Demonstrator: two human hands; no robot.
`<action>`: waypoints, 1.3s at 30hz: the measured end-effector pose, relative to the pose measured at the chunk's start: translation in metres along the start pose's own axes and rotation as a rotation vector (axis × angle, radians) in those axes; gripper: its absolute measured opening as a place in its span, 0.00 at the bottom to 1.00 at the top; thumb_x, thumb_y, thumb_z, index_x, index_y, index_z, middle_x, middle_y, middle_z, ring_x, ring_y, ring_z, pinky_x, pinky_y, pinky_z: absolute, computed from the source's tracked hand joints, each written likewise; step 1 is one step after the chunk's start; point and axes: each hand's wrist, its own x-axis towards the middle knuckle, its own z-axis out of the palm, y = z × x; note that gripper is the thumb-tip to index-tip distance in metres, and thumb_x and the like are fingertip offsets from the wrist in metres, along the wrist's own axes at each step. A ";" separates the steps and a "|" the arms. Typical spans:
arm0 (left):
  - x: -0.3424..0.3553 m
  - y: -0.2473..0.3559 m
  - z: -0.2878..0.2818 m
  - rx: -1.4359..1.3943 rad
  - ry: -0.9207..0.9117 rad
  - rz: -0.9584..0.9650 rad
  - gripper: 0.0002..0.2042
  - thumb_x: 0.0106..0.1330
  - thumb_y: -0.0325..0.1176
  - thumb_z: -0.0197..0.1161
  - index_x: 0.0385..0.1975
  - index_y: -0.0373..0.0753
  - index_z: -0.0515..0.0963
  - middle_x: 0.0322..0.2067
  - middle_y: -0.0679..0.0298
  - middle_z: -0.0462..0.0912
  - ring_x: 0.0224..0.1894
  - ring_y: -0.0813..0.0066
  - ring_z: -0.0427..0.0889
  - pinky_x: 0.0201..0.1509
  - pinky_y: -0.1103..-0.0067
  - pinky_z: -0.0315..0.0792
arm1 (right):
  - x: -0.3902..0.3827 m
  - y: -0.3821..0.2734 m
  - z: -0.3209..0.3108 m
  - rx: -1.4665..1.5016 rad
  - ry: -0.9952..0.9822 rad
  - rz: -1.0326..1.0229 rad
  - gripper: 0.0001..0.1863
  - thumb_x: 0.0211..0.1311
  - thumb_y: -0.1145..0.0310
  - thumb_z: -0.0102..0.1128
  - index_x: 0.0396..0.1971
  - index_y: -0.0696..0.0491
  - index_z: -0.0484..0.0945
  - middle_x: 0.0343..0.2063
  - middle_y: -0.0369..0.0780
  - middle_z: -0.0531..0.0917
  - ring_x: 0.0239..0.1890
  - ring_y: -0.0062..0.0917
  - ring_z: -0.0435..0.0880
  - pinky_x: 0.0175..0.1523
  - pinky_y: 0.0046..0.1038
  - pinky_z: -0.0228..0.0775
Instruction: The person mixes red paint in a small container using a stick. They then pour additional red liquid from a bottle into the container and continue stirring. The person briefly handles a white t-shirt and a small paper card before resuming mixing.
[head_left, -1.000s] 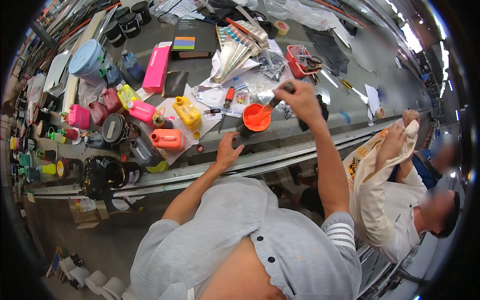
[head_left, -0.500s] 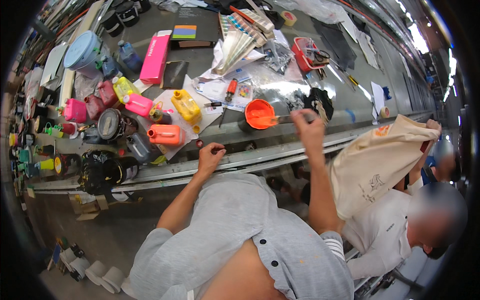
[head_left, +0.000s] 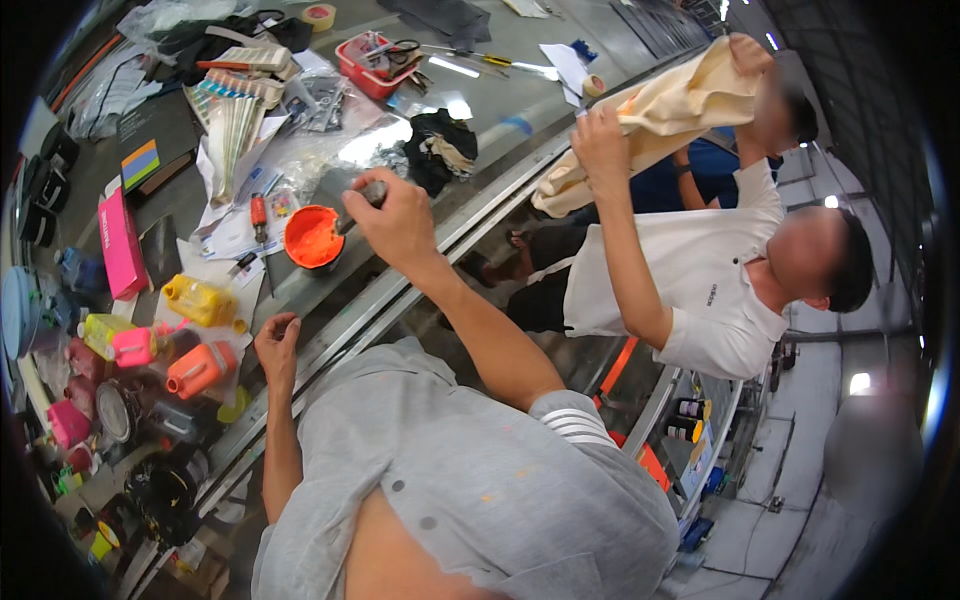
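Observation:
My right hand (head_left: 395,222) is closed round the dark handle of a spatula (head_left: 374,192), beside a tub of bright orange ink (head_left: 313,238). The spatula's grey blade is partly hidden at the tub's far right. Loosely curled at the table's near edge, my left hand (head_left: 277,345) shows nothing in its fingers. Nearest to it are an orange jug (head_left: 201,369) and a yellow jug (head_left: 200,300). A red-handled screwdriver (head_left: 259,217) lies left of the tub on some papers.
At right, a co-worker in a white shirt (head_left: 680,265) holds up a cream cloth (head_left: 665,110). A red basket of tools (head_left: 372,68), a black rag (head_left: 438,142) and colour swatch fans (head_left: 232,125) lie farther back. A pink box (head_left: 121,245) stands at left.
My view has swung right, so the table things sit farther left. The spatula blade, orange and over the tub before, is now at its far right side. The co-worker's cloth is bunched higher.

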 end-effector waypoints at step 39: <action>-0.072 0.005 0.009 0.042 0.302 -0.339 0.07 0.63 0.32 0.62 0.27 0.35 0.77 0.18 0.70 0.74 0.20 0.87 0.68 0.22 0.85 0.60 | 0.082 0.131 0.011 0.052 -0.333 0.277 0.21 0.62 0.53 0.58 0.26 0.58 0.80 0.18 0.41 0.80 0.20 0.26 0.79 0.30 0.29 0.70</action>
